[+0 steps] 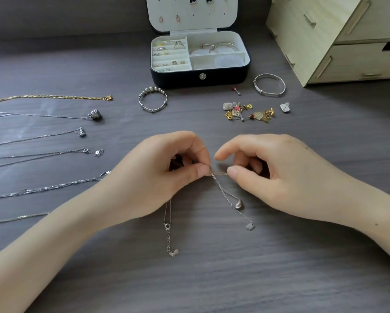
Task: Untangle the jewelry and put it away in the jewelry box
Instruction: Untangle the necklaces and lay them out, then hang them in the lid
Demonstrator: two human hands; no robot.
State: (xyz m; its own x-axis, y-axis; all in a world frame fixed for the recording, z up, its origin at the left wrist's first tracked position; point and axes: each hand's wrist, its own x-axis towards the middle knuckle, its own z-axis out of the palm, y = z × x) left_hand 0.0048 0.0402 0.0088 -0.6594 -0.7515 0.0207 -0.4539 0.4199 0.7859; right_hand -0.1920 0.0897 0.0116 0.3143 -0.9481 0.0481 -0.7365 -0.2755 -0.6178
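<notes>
My left hand [167,172] and my right hand [270,175] meet at the middle of the table, each pinching a thin silver chain [221,188] between thumb and forefinger. A short stretch of the chain runs taut between the two pinches. Below them hang strands with a pinkish drop pendant [238,204] and a small silver tag [250,226]. Another strand with a clasp and extender [169,236] trails from under my left palm. The open black jewelry box [199,76] stands at the back, holding rings and a bangle in its white compartments.
Several necklaces [43,152] lie straightened in rows on the left. A beaded bangle [153,99] and a plain silver bangle [269,85] lie in front of the box. A heap of earrings and charms [248,111] sits right of centre. A wooden drawer unit [338,39] stands back right.
</notes>
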